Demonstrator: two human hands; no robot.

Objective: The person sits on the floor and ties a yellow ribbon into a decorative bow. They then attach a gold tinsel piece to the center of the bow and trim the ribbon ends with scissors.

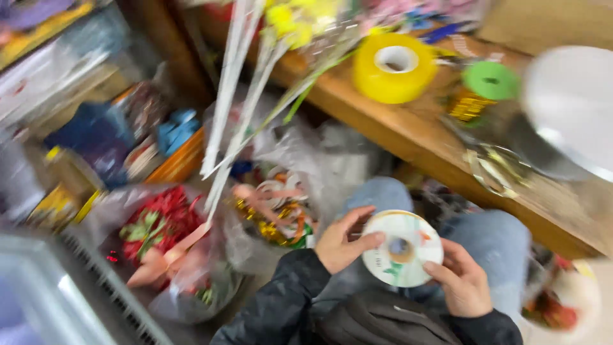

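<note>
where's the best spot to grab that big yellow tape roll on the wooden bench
Probably by the outer wall of the big yellow tape roll, coming from above. It lies flat on the wooden bench with its white core facing up, so fingers could pinch across the rim or hook into the core.

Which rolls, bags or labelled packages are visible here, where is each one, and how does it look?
White ribbon spool: round with a printed face, held by left hand and right hand.
Yellow tape roll: on the wooden bench.
Green spool: right of the tape.
Clear bag: lower left, red and green decorations inside.
</note>
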